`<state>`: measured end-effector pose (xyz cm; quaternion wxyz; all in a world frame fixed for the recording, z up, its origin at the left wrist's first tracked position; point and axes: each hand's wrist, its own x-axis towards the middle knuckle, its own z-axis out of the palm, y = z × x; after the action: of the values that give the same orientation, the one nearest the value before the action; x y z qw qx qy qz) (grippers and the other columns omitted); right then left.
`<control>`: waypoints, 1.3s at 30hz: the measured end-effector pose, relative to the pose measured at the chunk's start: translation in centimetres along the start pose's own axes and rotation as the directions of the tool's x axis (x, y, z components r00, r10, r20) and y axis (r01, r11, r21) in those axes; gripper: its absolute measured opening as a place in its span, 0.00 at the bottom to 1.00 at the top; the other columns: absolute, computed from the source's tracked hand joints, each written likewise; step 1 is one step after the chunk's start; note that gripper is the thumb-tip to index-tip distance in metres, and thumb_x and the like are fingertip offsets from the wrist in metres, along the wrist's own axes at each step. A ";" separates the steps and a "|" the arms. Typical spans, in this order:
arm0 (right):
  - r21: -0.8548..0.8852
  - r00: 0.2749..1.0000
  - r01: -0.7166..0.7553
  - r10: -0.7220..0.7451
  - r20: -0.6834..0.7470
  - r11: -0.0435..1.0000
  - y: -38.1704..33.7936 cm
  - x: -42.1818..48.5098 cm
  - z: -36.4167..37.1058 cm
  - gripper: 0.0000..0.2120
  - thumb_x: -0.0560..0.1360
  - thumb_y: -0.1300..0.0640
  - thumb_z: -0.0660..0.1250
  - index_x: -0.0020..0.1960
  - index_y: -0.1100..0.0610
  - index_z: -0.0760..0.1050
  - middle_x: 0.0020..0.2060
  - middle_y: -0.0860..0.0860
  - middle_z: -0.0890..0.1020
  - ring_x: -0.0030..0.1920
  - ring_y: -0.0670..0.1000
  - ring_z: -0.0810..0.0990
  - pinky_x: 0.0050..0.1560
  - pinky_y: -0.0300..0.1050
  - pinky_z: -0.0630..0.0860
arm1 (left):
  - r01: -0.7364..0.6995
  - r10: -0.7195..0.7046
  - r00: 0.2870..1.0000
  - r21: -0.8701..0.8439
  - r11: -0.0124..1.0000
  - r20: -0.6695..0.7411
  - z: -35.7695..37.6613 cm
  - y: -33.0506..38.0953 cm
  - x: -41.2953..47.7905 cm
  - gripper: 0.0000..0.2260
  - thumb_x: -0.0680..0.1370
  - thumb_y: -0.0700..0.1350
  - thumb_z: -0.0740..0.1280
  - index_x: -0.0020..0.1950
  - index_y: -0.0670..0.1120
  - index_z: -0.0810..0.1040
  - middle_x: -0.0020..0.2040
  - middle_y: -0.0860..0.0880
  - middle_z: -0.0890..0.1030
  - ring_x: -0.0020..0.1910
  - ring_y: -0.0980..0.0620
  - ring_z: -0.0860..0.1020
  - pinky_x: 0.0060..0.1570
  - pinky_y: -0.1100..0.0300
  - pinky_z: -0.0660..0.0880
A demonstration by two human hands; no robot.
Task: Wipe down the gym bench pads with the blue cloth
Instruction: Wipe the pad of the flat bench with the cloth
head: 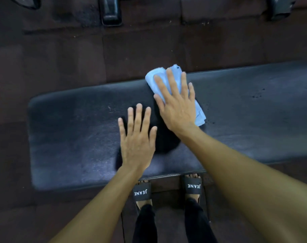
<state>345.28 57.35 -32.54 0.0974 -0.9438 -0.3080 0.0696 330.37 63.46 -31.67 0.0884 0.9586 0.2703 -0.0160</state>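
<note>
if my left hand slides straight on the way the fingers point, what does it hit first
Bare bench pad first, up to its far edge, then floor beyond. The left hand points up-frame and looks likely to pass just left of the blue cloth, though the gap is narrow.

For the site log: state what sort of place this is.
Most likely a gym: a long padded black bench, dark rubber floor tiles, and black equipment feet at the top.
</note>
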 end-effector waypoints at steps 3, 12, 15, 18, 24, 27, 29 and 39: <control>-0.010 0.999 -0.046 0.046 0.009 0.999 4.8 1.1 -1.4 0.25 0.84 0.42 0.50 0.80 0.42 0.55 0.81 0.49 0.55 0.80 0.61 0.52 0.77 0.64 0.54 | 0.042 -0.043 0.998 0.030 0.999 0.040 1.1 2.9 0.2 0.27 0.83 0.61 0.49 0.80 0.52 0.56 0.80 0.48 0.54 0.79 0.45 0.51 0.76 0.39 0.49; -0.040 0.985 -0.170 0.170 -0.018 0.985 12.1 -12.1 -2.7 0.24 0.85 0.43 0.52 0.80 0.44 0.59 0.81 0.50 0.58 0.79 0.61 0.57 0.73 0.59 0.60 | 0.081 -0.083 0.996 0.090 0.993 0.025 1.8 3.5 -0.2 0.29 0.82 0.63 0.47 0.80 0.53 0.52 0.81 0.49 0.51 0.80 0.45 0.48 0.76 0.39 0.48; -0.053 0.997 -0.075 0.075 0.006 0.996 8.9 -17.5 -1.7 0.23 0.84 0.44 0.53 0.78 0.44 0.64 0.80 0.50 0.61 0.78 0.61 0.59 0.71 0.58 0.61 | 0.078 -0.080 0.997 0.071 0.994 0.018 1.7 3.4 0.0 0.27 0.82 0.61 0.47 0.80 0.53 0.52 0.81 0.49 0.51 0.80 0.45 0.48 0.76 0.39 0.47; -0.075 1.000 -0.018 0.019 0.016 0.997 6.4 -16.9 -1.1 0.23 0.84 0.44 0.56 0.78 0.43 0.63 0.79 0.49 0.62 0.78 0.60 0.60 0.71 0.57 0.63 | 0.087 -0.087 0.996 0.028 0.996 -0.002 1.8 3.3 0.2 0.25 0.83 0.57 0.48 0.80 0.54 0.53 0.81 0.50 0.52 0.80 0.46 0.49 0.76 0.39 0.49; 0.020 0.999 0.011 -0.012 0.038 1.000 6.8 -5.6 -1.6 0.24 0.84 0.43 0.53 0.79 0.41 0.59 0.81 0.48 0.57 0.79 0.58 0.53 0.74 0.57 0.53 | 0.093 -0.094 0.996 0.035 0.995 0.011 1.8 3.3 0.3 0.25 0.83 0.57 0.48 0.80 0.54 0.52 0.81 0.50 0.51 0.80 0.46 0.48 0.76 0.40 0.47; 0.031 0.993 -0.115 0.113 0.043 0.993 10.6 -1.7 -2.7 0.24 0.84 0.41 0.49 0.80 0.39 0.55 0.82 0.47 0.52 0.80 0.59 0.51 0.76 0.59 0.51 | 0.088 -0.089 0.996 0.047 0.995 0.015 1.8 3.3 0.1 0.25 0.83 0.57 0.48 0.80 0.54 0.52 0.81 0.50 0.51 0.80 0.46 0.47 0.77 0.40 0.46; 0.031 0.968 -0.250 0.250 -0.005 0.968 13.6 -0.8 -3.6 0.25 0.84 0.41 0.49 0.80 0.40 0.55 0.82 0.47 0.54 0.80 0.61 0.53 0.76 0.61 0.53 | 0.116 -0.116 0.993 0.020 0.993 0.009 1.6 3.7 0.2 0.25 0.83 0.56 0.50 0.80 0.53 0.54 0.81 0.49 0.53 0.80 0.45 0.49 0.76 0.39 0.47; 0.022 0.913 -0.409 0.409 -0.006 0.912 17.8 -12.5 -4.6 0.25 0.84 0.42 0.50 0.80 0.40 0.54 0.82 0.47 0.54 0.79 0.61 0.55 0.71 0.60 0.60 | 0.005 0.000 0.999 -0.133 0.991 0.040 2.9 16.5 -0.2 0.24 0.84 0.54 0.51 0.80 0.50 0.57 0.80 0.49 0.56 0.79 0.45 0.52 0.75 0.37 0.51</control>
<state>346.31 35.16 -31.24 0.0916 -0.9867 -0.1028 0.0867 338.87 48.97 -31.86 0.1573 0.9498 0.2700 -0.0174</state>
